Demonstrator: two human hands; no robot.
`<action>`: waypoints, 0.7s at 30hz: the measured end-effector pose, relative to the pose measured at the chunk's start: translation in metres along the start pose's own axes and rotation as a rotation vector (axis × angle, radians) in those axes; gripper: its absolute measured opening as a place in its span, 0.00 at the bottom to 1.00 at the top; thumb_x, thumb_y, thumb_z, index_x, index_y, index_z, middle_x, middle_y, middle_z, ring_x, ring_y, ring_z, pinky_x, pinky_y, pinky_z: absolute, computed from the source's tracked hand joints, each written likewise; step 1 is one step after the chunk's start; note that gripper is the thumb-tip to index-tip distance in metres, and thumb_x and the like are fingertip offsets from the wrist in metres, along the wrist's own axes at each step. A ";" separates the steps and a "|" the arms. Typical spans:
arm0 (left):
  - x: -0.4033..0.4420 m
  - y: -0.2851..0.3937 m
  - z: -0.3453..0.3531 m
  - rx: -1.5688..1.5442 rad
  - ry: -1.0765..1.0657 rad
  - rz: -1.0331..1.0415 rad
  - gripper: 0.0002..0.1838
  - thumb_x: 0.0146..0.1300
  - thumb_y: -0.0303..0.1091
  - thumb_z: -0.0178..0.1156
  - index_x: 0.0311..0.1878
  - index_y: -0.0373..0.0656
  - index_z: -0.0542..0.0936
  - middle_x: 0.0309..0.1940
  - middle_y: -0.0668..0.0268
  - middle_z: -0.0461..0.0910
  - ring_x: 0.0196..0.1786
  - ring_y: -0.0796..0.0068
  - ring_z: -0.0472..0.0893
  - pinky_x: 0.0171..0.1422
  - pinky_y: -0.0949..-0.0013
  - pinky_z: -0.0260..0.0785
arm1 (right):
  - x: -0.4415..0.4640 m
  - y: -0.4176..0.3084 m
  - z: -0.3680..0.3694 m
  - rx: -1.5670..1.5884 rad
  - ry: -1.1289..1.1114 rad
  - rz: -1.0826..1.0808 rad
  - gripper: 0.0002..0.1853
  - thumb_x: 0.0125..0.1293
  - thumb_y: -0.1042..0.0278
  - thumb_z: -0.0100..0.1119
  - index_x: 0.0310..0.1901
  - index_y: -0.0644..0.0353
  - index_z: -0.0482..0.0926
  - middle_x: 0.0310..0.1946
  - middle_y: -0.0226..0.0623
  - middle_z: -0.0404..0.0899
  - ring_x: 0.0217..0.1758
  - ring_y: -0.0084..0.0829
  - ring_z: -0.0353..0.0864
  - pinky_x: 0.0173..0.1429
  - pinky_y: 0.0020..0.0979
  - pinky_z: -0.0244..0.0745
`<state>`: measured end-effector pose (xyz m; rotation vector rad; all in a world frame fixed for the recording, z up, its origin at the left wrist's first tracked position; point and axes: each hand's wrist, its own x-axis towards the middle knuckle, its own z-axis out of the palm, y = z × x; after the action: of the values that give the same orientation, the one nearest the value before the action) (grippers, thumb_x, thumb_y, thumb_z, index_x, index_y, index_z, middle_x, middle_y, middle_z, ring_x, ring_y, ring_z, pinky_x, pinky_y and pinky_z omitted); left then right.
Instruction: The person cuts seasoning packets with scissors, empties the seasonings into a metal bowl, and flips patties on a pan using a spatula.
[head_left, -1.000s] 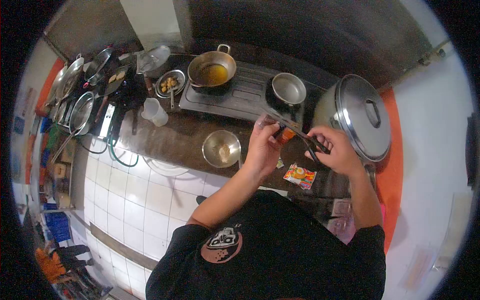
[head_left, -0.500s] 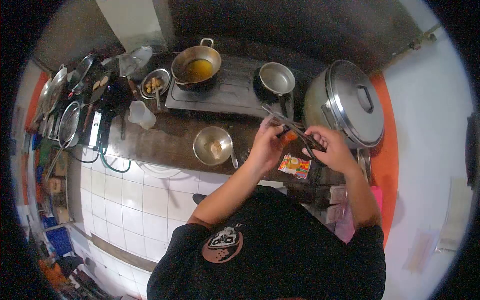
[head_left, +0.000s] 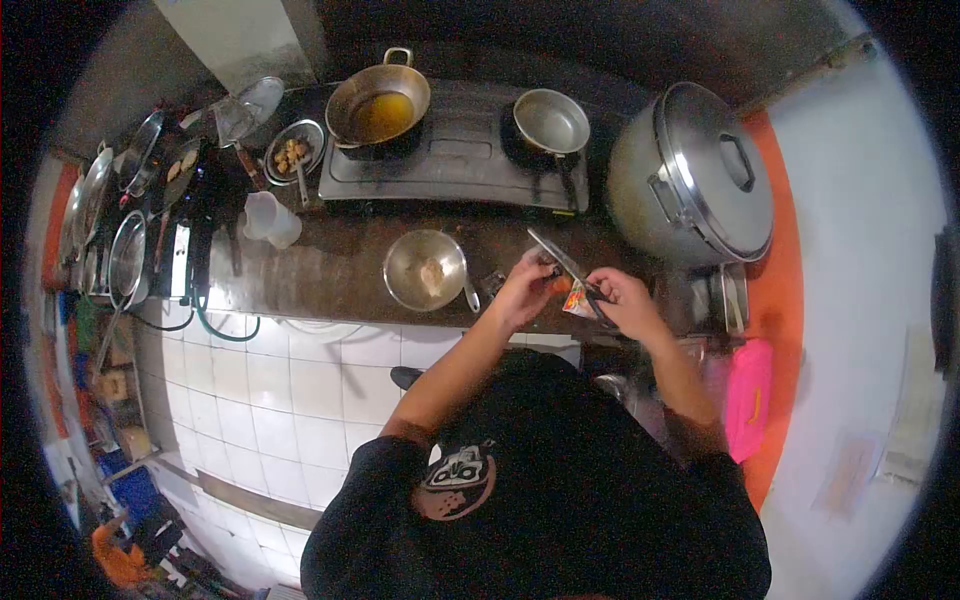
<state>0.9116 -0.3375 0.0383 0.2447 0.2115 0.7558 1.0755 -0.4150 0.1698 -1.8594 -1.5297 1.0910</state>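
My right hand [head_left: 622, 300] is closed around the dark handles of a pair of scissors [head_left: 565, 258], whose blades point up and left over the counter. My left hand [head_left: 524, 290] is closed close beside the blades. At its fingertips shows a small dark and orange thing [head_left: 561, 286], too small to name. A colourful packet [head_left: 577, 303] lies between my hands, partly covered by the scissors and my right hand. To the left of my left hand stands a metal bowl [head_left: 405, 275] with a pale lump in it and a spoon handle beside it.
Behind the counter [head_left: 330, 275], a stove [head_left: 450, 180] bears a wok [head_left: 345, 105] with yellow oil and a small saucepan [head_left: 552, 120]. A large lidded pot [head_left: 640, 180] stands right. A white jug [head_left: 270, 220], a bowl of browned pieces [head_left: 313, 135] and several strainers are left.
The view has tilted, so the counter sits higher. My hands have come closer together and nearer my body, and the scissors now cover part of the packet.
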 end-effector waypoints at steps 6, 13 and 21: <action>-0.009 -0.032 -0.082 -0.067 0.047 -0.104 0.23 0.55 0.25 0.59 0.56 0.43 0.69 0.53 0.61 0.72 0.54 0.63 0.74 0.60 0.57 0.69 | 0.002 0.073 0.050 0.061 -0.019 0.082 0.19 0.50 0.65 0.73 0.41 0.58 0.76 0.25 0.27 0.72 0.28 0.20 0.69 0.31 0.25 0.67; -0.027 -0.016 -0.112 -0.109 0.317 -0.108 0.22 0.55 0.23 0.57 0.55 0.42 0.69 0.51 0.61 0.73 0.55 0.62 0.73 0.60 0.57 0.69 | 0.026 0.197 0.097 0.247 0.070 0.067 0.16 0.57 0.68 0.66 0.45 0.59 0.73 0.31 0.29 0.76 0.30 0.21 0.75 0.35 0.23 0.72; -0.073 0.041 -0.144 -0.156 0.599 0.420 0.18 0.57 0.26 0.53 0.52 0.40 0.69 0.48 0.60 0.73 0.48 0.64 0.76 0.54 0.56 0.73 | 0.048 0.241 0.184 -0.320 0.044 0.204 0.23 0.53 0.62 0.66 0.50 0.59 0.75 0.41 0.44 0.80 0.44 0.43 0.79 0.47 0.41 0.72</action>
<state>0.7936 -0.3393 -0.0787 -0.0991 0.6791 1.2481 1.0638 -0.4495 -0.1349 -2.2814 -1.5908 0.9233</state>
